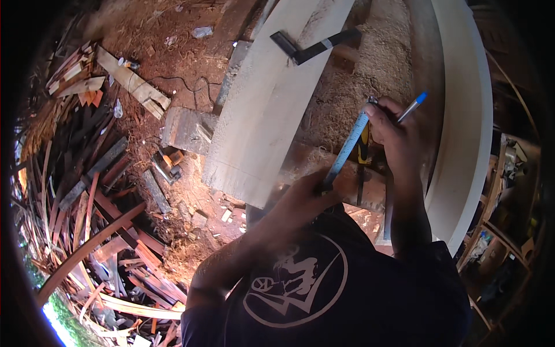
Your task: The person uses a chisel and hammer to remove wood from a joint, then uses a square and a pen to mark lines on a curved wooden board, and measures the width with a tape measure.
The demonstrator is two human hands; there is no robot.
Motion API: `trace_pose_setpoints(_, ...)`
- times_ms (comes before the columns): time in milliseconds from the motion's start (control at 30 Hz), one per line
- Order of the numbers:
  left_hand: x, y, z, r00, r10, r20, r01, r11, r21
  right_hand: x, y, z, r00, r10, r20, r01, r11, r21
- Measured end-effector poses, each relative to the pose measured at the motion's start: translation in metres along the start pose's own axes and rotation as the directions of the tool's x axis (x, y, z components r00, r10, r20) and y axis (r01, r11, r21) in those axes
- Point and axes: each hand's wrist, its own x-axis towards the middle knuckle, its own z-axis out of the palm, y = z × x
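A tape measure's pale blade (347, 147) stretches between my two hands, sloping up from left to right. My left hand (303, 199) is closed around its lower end near my shirt; the case is hidden there. At the upper end, my right hand (393, 130) pinches the tip of the blade. A pen with a blue end (413, 107) is also tucked between the right hand's fingers. Left of the blade lies a wide pale board (254, 121), with a dark bevel square (298, 56) resting open across its far part. A yellow and black object (363, 147), partly hidden, sits beside my right hand.
Sawdust (384, 52) covers the bench between the pale board and a second pale board (462, 115) at the right. A heap of wood offcuts (115, 231) fills the left. A plank (133, 81) and a thin cable (193, 84) lie on the dirt floor.
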Motion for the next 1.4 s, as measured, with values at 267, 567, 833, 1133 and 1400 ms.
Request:
trace_pose_setpoints(267,0.133,0.0,0.023,0.97,0.192,-0.149,-0.021,0.678,0.735,-0.021,0.079,-0.057,0.974,0.083,-0.213,-0.162,0.908,-0.387)
trace_pose_setpoints(567,0.184,0.085,-0.066,0.648,0.732,-0.208,0.168,0.128,0.977,-0.061,0.071,-0.098,0.867,0.073,-0.493,-0.231,0.935,-0.268)
trace_pose_setpoints(833,0.175,0.071,-0.097,0.75,0.647,-0.141,0.21,-0.031,0.977,-0.041,0.048,-0.055,0.974,-0.029,-0.224,-0.091,0.858,-0.506)
trace_pose_setpoints(1133,-0.017,0.059,-0.119,0.415,0.688,-0.595,-0.149,0.697,0.701,-0.011,0.044,-0.002,0.989,-0.117,-0.096,0.095,0.974,-0.204)
trace_pose_setpoints(1400,-0.137,-0.111,-0.055,0.539,-0.035,-0.842,-0.044,0.997,-0.07,-0.027,0.032,0.095,0.896,-0.2,0.397,0.333,0.894,-0.301)
